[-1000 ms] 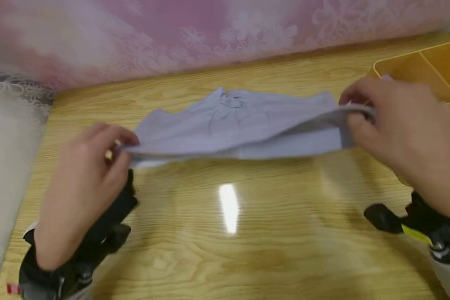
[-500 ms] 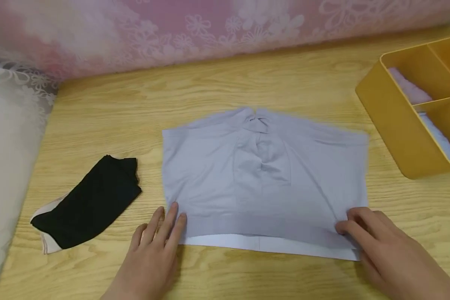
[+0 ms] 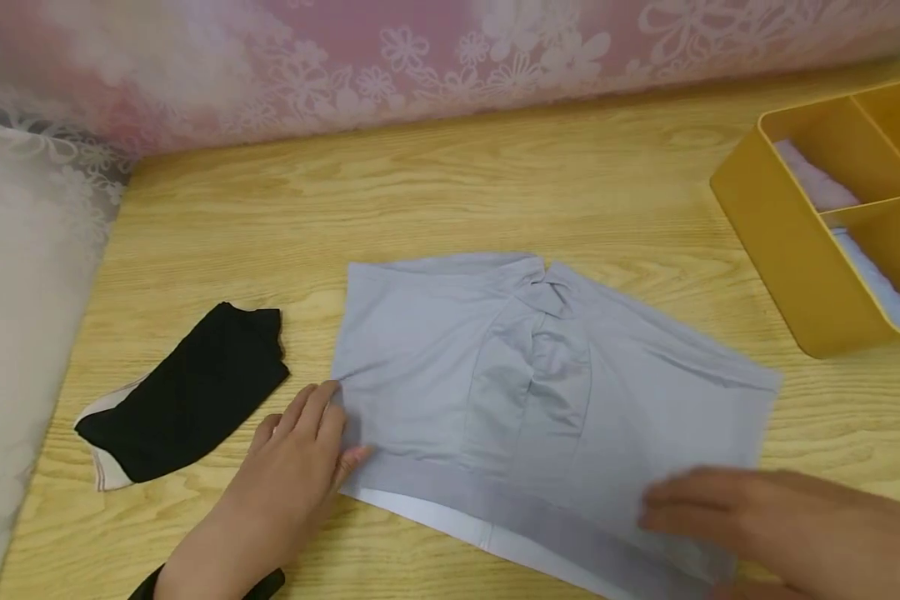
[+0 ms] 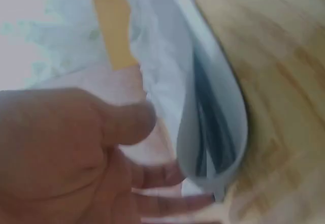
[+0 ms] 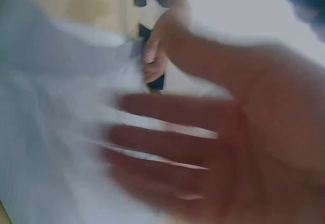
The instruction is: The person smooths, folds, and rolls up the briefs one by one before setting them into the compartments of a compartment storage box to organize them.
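Observation:
A pair of grey boxer briefs [image 3: 420, 358] lies on the wooden table, its waistband toward me and the right side slanting nearer. My left hand [image 3: 292, 467] touches its left edge by the waistband, the thumb lying over the fabric. In the left wrist view that hand's fingers [image 4: 172, 203] reach loosely along the open end of the waistband [image 4: 236, 117]. Over the right part of the briefs is my right hand [image 3: 757, 517], blurred, with the fingers [image 5: 167, 142] extended and spread in the right wrist view and nothing gripped.
A folded black piece of clothing [image 3: 195, 400] with a pale edge lies to the left. At the right back stands a yellow divided box [image 3: 787, 250], with a pink cloth [image 3: 817, 177] and a light blue cloth [image 3: 877, 283] inside. Pink floral fabric [image 3: 420, 67] borders the table's far side.
The briefs came down from between both hands onto the table, then turned so their right side lies nearer me. My right hand has released the waistband corner; my left stays at the left edge.

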{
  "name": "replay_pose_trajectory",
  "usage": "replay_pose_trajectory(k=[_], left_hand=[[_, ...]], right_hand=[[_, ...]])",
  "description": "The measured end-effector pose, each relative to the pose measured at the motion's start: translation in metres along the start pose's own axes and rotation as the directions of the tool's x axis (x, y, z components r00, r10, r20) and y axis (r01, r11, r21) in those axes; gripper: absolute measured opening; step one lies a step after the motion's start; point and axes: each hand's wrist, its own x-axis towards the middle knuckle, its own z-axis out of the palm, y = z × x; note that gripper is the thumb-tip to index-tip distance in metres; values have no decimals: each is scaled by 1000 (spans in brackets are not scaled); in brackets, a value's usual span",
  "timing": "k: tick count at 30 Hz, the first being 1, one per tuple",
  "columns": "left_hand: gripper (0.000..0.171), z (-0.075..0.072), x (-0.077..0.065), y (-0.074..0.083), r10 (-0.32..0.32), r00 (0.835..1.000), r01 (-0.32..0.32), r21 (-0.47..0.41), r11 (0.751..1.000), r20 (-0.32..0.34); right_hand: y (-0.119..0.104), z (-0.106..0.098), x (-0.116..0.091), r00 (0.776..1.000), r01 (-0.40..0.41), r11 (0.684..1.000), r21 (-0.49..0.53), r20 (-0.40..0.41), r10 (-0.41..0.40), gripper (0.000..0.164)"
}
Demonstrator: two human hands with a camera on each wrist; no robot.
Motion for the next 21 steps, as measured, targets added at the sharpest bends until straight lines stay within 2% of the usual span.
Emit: replay_pose_trajectory(k=[2, 4, 6, 8, 9, 11, 14, 17, 21], left_hand=[[47, -4, 6, 5, -33, 999, 33, 34, 999, -19], [53, -11, 14, 9, -45, 997, 48, 40, 998, -61], [61, -21, 29, 12, -50, 998, 50, -1, 999, -36], [69, -28, 50, 14, -54, 998, 56, -49, 997, 31], [72, -28, 61, 15, -61, 994, 67, -62, 996, 89], [79, -25, 84, 16, -87, 971, 101, -55, 993, 221], [89, -15, 119, 14, -115, 946, 112, 28, 993, 304], [92, -14, 160, 6, -91, 943, 65, 93, 994, 319], [82, -25, 227, -8, 19, 930, -86, 168, 982, 368]], right_hand=[[4, -18, 23, 994, -106, 993, -50, -34, 105, 55], [11, -28, 44, 986, -135, 988, -71, -111, 126, 64], [21, -31, 57, 984, -125, 989, -82, -139, 113, 69], [32, -27, 61, 986, -118, 990, -73, -127, 108, 71], [37, -24, 62, 987, -117, 989, -86, -124, 106, 71], [49, -15, 60, 987, -122, 986, -114, -124, 107, 71], [67, -4, 55, 984, -134, 979, -152, -138, 113, 70], [81, 2, 49, 968, -192, 970, -149, -191, 163, 66], [83, 8, 44, 924, -296, 952, -75, -274, 266, 65]])
